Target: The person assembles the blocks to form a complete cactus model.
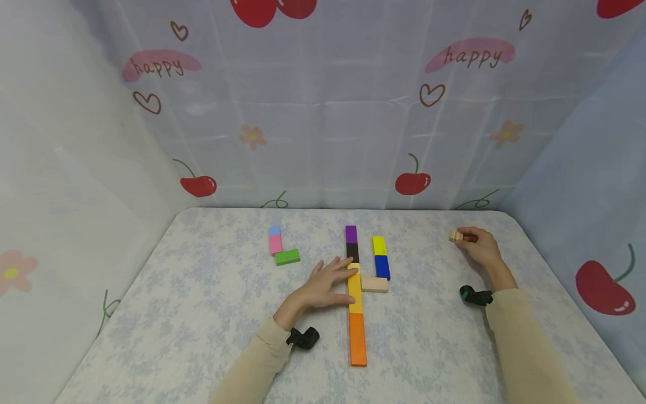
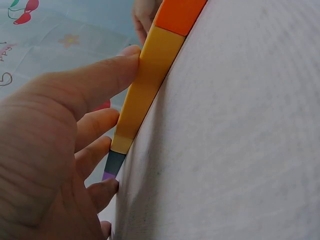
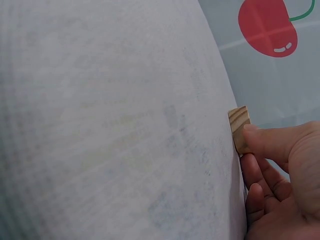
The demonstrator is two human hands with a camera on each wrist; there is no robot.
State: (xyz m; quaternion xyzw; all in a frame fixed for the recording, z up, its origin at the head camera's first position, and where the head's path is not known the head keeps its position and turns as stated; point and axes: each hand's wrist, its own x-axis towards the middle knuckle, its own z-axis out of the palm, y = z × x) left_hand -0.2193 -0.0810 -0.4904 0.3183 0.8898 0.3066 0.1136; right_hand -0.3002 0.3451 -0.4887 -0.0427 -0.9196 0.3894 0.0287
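My left hand (image 1: 328, 285) rests with fingers spread on the yellow block (image 1: 355, 296) in a straight column of blocks. In the left wrist view its thumb touches the yellow block's (image 2: 145, 82) side. Beyond the yellow lie a black block (image 1: 352, 252) and a purple block (image 1: 351, 234); an orange block (image 1: 358, 339) lies at the near end. At the back right, my right hand (image 1: 479, 247) pinches a small natural wood block (image 1: 456, 235) between thumb and fingers. The right wrist view shows the wood block (image 3: 239, 120) at the table surface.
Right of the column lie another wood block (image 1: 374, 285), a blue block (image 1: 382, 267) and a yellow one (image 1: 379, 246). On the left are green (image 1: 287, 257), pink (image 1: 275, 244) and light blue (image 1: 274, 230) blocks. Curtains stand behind and beside the table (image 1: 202, 314).
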